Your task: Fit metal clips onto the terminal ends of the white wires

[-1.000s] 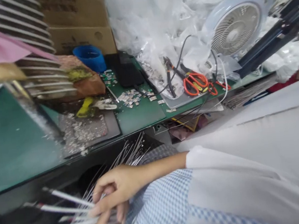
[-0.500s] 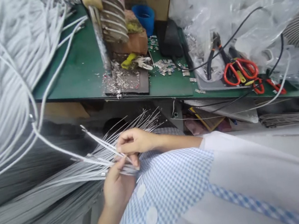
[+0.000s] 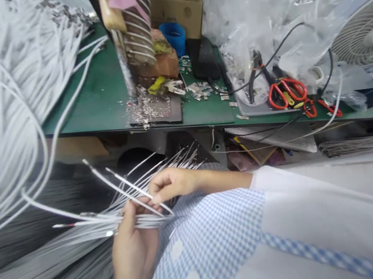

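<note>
Across my lap, my left hand (image 3: 133,238) is closed round a bundle of white cables (image 3: 148,221), thumb on top. Some of their ends poke out to the left, one with a metal plug (image 3: 110,232). My right hand (image 3: 171,184) pinches a single white cable (image 3: 134,187) between thumb and fingertips. Another white cable (image 3: 106,181) crosses beside it and runs under my left thumb. Both have stripped, dark-tipped ends at upper left. Behind my hands lies a large spread of thin cables (image 3: 181,157) with bare ends.
A green bench (image 3: 93,109) holds a heap of white cables (image 3: 17,86), a soldering iron (image 3: 125,66) in its stand, solder scraps (image 3: 150,108), small connector pieces (image 3: 199,90), a blue cup (image 3: 174,38) and red-handled cutters (image 3: 278,96). A fan (image 3: 362,36) stands at right.
My left hand has shifted left and down, away from my right hand. The two crossing cables now spread apart, with their ends farther left. The view has shifted slightly.
</note>
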Demonstrator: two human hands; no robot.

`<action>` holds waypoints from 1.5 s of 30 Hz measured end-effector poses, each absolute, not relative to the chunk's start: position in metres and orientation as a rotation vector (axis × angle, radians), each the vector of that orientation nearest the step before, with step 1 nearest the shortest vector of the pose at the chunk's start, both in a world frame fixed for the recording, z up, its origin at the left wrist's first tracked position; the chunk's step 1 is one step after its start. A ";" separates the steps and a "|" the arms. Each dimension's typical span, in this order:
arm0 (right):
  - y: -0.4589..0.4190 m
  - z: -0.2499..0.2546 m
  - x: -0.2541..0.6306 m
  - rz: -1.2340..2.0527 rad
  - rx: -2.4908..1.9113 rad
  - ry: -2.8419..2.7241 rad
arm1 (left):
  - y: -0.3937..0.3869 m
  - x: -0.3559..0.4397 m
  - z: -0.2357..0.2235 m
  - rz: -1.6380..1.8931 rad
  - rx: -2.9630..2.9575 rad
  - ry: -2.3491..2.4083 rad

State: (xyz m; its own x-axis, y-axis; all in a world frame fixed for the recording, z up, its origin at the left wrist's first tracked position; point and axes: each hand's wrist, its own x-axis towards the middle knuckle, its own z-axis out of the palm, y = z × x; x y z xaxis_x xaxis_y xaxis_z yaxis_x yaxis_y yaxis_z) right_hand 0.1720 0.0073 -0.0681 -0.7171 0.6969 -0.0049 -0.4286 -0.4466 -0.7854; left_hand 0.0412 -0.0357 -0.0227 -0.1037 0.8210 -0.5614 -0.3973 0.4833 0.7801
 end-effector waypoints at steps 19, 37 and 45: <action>0.006 -0.097 0.180 2.092 -0.800 -1.400 | 0.005 0.026 -0.045 1.067 0.545 1.196; 0.021 -0.065 0.186 1.819 -0.778 -0.986 | -0.007 0.029 -0.037 0.827 0.960 1.249; 0.024 -0.068 0.184 1.801 -0.726 -0.994 | -0.007 0.030 -0.029 0.844 1.027 1.257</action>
